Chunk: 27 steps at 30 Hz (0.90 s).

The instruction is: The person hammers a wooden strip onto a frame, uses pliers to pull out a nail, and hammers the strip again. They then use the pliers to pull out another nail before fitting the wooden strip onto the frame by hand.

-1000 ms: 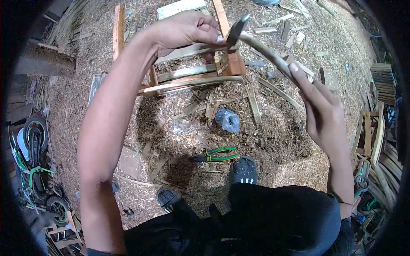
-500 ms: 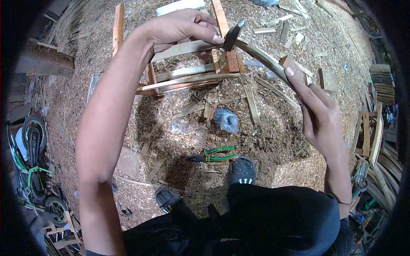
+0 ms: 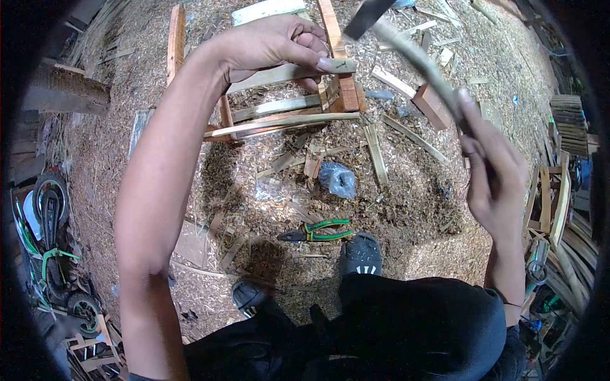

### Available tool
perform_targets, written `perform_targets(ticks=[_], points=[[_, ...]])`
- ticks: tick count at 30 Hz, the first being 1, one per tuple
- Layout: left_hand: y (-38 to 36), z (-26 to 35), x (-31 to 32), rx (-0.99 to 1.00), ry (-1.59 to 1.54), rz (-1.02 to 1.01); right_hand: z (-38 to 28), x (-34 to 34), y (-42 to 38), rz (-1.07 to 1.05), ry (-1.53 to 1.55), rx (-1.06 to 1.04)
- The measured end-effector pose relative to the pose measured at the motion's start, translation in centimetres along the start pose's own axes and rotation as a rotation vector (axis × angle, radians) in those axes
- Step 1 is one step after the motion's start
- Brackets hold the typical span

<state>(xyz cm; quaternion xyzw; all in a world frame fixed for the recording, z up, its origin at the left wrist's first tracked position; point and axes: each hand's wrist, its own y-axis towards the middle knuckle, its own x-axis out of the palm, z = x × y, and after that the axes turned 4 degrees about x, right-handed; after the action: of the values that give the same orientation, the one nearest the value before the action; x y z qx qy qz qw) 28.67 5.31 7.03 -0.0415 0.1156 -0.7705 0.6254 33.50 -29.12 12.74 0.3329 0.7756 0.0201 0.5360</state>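
My right hand (image 3: 499,165) is wrapped round the handle of a hammer (image 3: 422,63), whose dark metal head is raised up and right of a wooden frame (image 3: 348,95). With bent fingers my left hand (image 3: 286,47) grips a thin wooden slat (image 3: 273,76), thumb pressed on top near its right end. That end lies across the frame's reddish upright, and a small dark mark, too small to make out, shows on it. Below, other slats (image 3: 286,120) span the frame between its two sides.
Pliers with green handles (image 3: 327,230) lie by my shoe (image 3: 361,254). A clear plastic bag (image 3: 337,180) and a reddish wood block (image 3: 432,106) rest on the shavings-covered ground. Stacked wood (image 3: 569,127) stands at the right, and a small green-framed bike (image 3: 51,241) at the left.
The hammer has lifted from the slat's end up and to the right, and my right hand has moved right and slightly down. My left hand keeps its place on the slat.
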Motion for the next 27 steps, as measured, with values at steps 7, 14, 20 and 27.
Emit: perform_targets(ticks=[7,14,20,27], points=[[0.5,-0.2,0.0,0.092,0.167,0.042,-0.9,-1.5,-0.1,-0.313,-0.253,0.157],[0.2,0.2,-0.2,-0.012,0.097,-0.024,-0.6,-1.3,-0.6,-0.241,-0.221,0.055],[0.2,-0.4,-0.1,-0.020,0.011,0.015,-0.1,-0.8,-0.4,0.125,-0.198,-0.156],[-0.1,0.1,0.3,-0.019,0.028,0.023,0.1,-0.3,-0.2,0.157,-0.068,-0.114]])
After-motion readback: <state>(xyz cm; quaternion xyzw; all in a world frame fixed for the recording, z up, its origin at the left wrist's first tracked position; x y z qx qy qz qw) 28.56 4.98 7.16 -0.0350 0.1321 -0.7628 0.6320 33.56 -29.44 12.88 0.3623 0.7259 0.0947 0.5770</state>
